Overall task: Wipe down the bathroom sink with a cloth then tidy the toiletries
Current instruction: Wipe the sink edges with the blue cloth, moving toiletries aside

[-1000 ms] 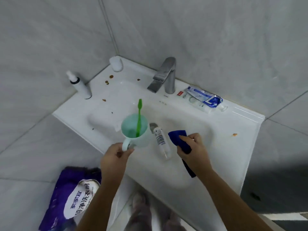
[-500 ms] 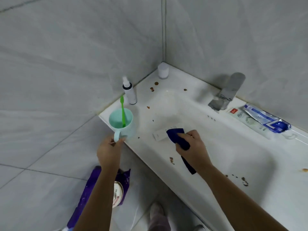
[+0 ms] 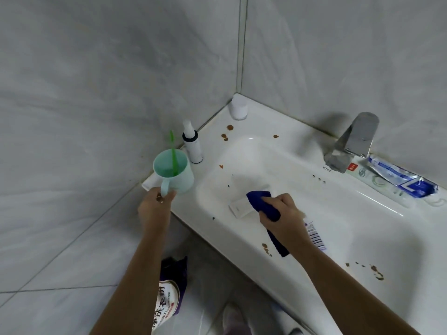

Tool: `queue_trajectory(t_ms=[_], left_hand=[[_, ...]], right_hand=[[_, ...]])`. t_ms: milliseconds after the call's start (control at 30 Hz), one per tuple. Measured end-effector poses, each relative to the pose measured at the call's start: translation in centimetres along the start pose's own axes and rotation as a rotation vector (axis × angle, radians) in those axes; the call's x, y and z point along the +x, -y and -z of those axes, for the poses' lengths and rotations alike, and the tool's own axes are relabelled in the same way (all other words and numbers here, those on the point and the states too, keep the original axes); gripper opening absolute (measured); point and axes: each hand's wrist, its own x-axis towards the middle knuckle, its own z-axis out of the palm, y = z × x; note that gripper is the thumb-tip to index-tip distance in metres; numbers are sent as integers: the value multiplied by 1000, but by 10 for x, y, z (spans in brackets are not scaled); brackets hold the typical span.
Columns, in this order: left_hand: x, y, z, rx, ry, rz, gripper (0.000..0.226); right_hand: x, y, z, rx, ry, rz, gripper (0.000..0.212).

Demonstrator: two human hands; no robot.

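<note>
Left hand (image 3: 157,205) pinches the handle of the mint-green plastic mug (image 3: 177,174), with a thin green toothbrush (image 3: 173,153) standing inside, at the white ceramic sink's (image 3: 362,226) left corner. Whether it rests there or is lifted, cannot tell. Right hand (image 3: 284,215) clenches the soft dark-blue cloth (image 3: 262,204) over the basin. Judgement: mug is light and tippy, best held by the handle; cloth is limp, best bunched.
</note>
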Motion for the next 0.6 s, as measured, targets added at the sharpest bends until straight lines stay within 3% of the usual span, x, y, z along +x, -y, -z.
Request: queue_trajectory(t_ms=[167,300,367,600], left_hand=[[-24,-2,13,0,-26,15,39],[-82,-26,3,143,-155,-336,34],[-115,-45,-22,120,4,-491,31],[-225,-99,-139,-13,614,-713,27]], right_hand=[[-17,-11,7,23,-6,-45,37],[-50,-35,31,67,-86,-135,37],[-72,-50,50,50,-138,-177,37],[-161,-116,123,-8,-353,-380,33]])
